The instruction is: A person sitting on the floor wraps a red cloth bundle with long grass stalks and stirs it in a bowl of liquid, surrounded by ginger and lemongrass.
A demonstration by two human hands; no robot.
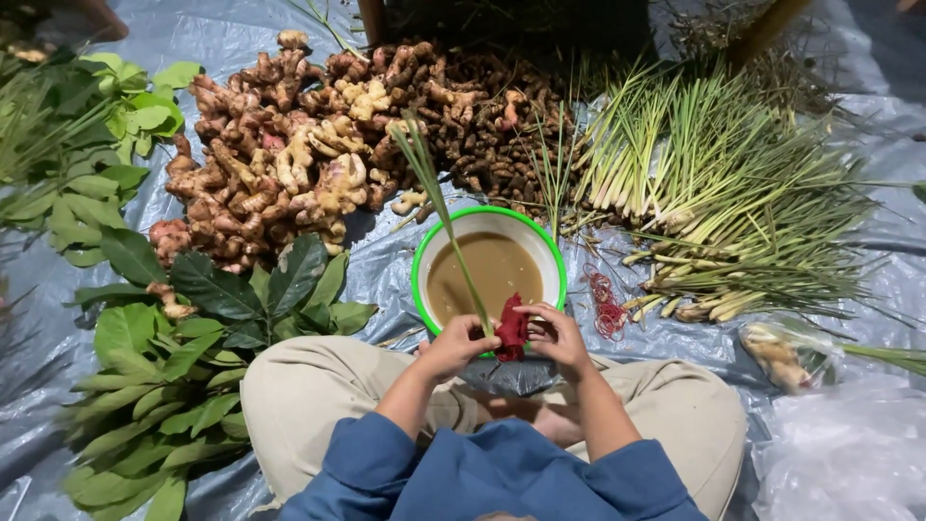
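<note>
My left hand (457, 344) grips the base of a long lemongrass stalk (436, 198) that stands up over a green-rimmed white bowl (549, 253) of murky brown water. My right hand (554, 335) pinches a small dark red piece (511, 326), perhaps a cloth or band, against the stalk's base. Both hands meet just above the bowl's near rim, over my crossed legs in beige trousers.
A heap of ginger and galangal roots (289, 154) lies behind the bowl, darker turmeric (492, 116) beside it. Lemongrass bundles (714, 193) fill the right. Red rubber bands (605, 304) lie right of the bowl. Green leaves (193, 318) cover the left. A plastic bag (839, 453) is at lower right.
</note>
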